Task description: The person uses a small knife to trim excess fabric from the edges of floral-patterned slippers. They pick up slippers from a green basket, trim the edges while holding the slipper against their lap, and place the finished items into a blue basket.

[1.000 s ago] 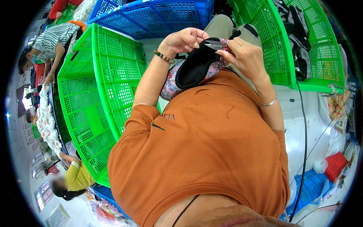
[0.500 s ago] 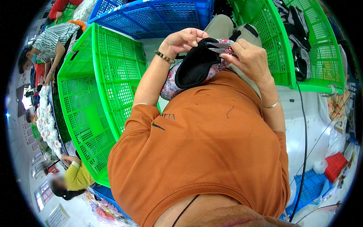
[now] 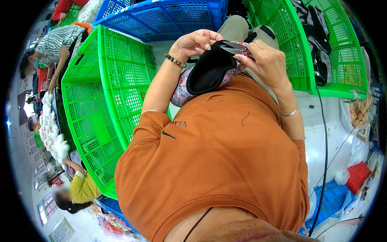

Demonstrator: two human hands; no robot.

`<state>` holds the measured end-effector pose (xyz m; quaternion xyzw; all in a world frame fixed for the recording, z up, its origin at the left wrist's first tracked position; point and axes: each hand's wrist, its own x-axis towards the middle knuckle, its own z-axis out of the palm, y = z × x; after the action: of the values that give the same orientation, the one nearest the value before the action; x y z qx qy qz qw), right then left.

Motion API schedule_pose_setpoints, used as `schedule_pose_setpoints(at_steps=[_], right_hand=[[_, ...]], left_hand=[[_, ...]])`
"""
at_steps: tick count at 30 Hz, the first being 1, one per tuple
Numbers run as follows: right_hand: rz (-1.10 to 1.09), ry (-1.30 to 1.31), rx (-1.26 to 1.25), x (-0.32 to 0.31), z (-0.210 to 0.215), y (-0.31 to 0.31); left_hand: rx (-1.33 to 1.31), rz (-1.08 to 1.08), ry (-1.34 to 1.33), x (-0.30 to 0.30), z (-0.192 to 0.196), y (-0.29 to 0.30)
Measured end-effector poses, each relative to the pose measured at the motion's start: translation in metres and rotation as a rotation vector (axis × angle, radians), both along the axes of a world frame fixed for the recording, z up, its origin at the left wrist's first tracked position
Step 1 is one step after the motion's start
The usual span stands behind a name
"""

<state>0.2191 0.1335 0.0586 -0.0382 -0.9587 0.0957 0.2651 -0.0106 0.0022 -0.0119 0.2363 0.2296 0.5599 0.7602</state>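
Note:
A slipper-like fabric shoe (image 3: 189, 87), floral outside with a black lining, lies against my lap and belly, its dark opening facing up. At the far end of that opening, my left hand (image 3: 198, 42) pinches the black rim between thumb and fingers. My right hand (image 3: 264, 60) is closed around small metal scissors (image 3: 234, 48), whose handles are mostly hidden by the fingers. Their blades point left, over the black edge close to my left fingertips. Whether they touch a thread there is too small to tell.
Green plastic crates stand at my left (image 3: 127, 84) and right (image 3: 296, 60); black and floral pieces (image 3: 320, 44) lie in the right one. A blue crate (image 3: 169, 18) stands ahead. A black cable (image 3: 325, 149) hangs at right. Co-workers work beside white fluffy goods (image 3: 50, 129) at far left.
My right hand and the scissors have shifted slightly away from me, and the blades sit higher over the rim. My left hand and the shoe stay nearly still.

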Motion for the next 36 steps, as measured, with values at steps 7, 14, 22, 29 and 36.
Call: schedule_pose_setpoints(at_steps=[7,14,22,29,36], right_hand=[[0.007,0.006,0.064,-0.004,0.003,-0.002],[-0.028,0.028,0.09,-0.004,0.001,-0.006],[-0.038,0.002,0.102,-0.003,0.005,-0.009],[-0.004,-0.005,0.062,-0.004,0.002,-0.008],[-0.046,0.051,-0.07,-0.008,-0.006,-0.011]], left_hand=[[0.007,-0.01,-0.029,0.002,0.001,0.001],[-0.006,-0.003,-0.063,0.002,0.002,0.0],[-0.033,0.026,-0.008,0.002,0.003,-0.002],[-0.031,0.032,0.012,0.003,0.005,-0.003],[-0.057,0.075,0.044,0.008,0.013,-0.001]])
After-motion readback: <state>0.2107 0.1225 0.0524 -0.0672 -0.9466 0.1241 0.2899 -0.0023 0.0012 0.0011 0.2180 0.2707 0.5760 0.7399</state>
